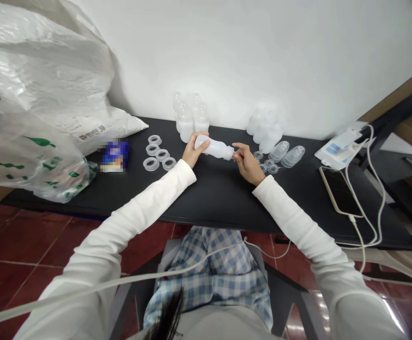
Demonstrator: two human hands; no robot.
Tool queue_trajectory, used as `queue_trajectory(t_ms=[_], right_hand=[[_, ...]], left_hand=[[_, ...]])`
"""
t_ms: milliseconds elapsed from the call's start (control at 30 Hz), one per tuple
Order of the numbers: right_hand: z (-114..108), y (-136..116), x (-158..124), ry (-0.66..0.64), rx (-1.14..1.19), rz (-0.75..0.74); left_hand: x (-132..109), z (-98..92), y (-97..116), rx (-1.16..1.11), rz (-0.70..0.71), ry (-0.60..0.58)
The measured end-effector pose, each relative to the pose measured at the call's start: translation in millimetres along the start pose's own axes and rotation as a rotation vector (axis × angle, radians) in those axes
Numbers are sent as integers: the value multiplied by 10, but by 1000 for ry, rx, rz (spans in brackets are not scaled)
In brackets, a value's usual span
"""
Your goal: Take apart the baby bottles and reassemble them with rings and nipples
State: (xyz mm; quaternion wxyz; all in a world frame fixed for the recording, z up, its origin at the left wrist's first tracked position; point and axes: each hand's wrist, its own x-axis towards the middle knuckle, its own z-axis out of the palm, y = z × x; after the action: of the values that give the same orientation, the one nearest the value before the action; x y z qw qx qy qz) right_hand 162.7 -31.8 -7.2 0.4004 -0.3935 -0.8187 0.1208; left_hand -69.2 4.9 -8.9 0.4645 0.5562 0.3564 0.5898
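Note:
My left hand point(193, 150) grips the body of a white plastic bottle point(214, 147) lying sideways above the black table point(220, 203). My right hand point(248, 163) pinches the bottle's narrow neck end with its fingertips. Behind the bottle stand several translucent plastic bottles point(188, 118). To the left lie several clear plastic rings point(156, 152). To the right are several small clear plastic fittings point(265, 165) and clear ribbed bottle tops point(280, 152). A pale cluster of bottles point(265, 126) stands at the back.
Large plastic bags point(32, 71) bulge over the table's left end, beside a blurred blue packet point(115, 157). A smartphone point(340, 191) and a white charger point(336, 148) with white cables point(368, 203) lie at the right. The wall rises behind the table.

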Motion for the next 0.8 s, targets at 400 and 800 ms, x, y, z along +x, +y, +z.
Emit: queue_trajectory(t_ms=[400,800], right_hand=[[-51,-16,13,32,-288,-22],[-227,31,42,-39,-232,-58]], left_hand=[[2,7,-18,34,-65,-28],[-111,-12,108,362,391,-168]])
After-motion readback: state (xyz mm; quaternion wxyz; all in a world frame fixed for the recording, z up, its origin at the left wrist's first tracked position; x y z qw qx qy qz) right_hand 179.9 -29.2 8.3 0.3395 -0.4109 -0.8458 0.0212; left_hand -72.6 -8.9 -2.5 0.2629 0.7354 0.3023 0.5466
